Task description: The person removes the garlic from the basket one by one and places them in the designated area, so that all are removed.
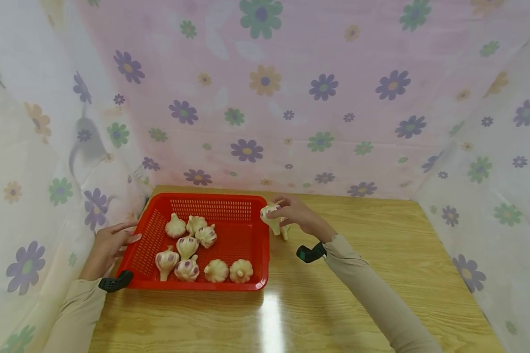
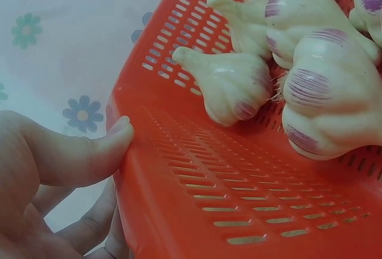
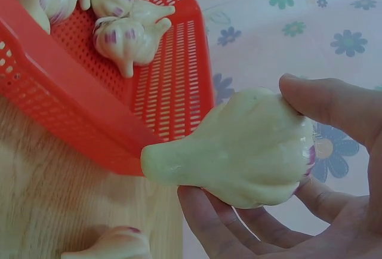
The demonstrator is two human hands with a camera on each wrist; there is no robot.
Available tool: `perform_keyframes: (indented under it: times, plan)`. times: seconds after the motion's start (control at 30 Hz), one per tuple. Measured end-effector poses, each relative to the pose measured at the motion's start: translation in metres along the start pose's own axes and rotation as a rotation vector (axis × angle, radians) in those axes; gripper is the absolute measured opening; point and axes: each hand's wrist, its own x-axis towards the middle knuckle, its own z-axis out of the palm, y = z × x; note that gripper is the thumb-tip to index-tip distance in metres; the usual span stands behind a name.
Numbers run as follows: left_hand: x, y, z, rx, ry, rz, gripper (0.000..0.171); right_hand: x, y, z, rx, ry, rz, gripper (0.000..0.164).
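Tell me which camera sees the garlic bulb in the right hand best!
The right wrist view: the garlic bulb looks big and close, mostly uncovered. The head view shows it small, partly covered by the right hand. The left wrist view doesn't show it.

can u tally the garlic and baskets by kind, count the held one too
garlic: 10 (8 in the basket, 1 in the right hand's fingers, 1 partly hidden on the table)
basket: 1
total: 11
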Motion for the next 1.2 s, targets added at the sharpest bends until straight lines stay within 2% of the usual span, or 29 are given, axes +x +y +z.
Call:
perform_keyframes:
  times: [0.17, 0.87, 1.2]
  plan:
    - [-0.001, 0.001, 0.000, 0.001, -0.001, 0.019, 0.060, -0.002, 0.004, -0.010, -0.008, 0.017, 0.008, 0.061]
    - [0.000, 0.001, 0.001, 0.004, -0.010, -0.014, 0.063, -0.006, 0.026, -0.042, -0.024, 0.061, 0.035, 0.063]
    - [0.001, 0.002, 0.000, -0.003, -0.013, -0.044, 0.066, -0.005, 0.041, -0.053, 0.021, 0.077, 0.064, 0.063]
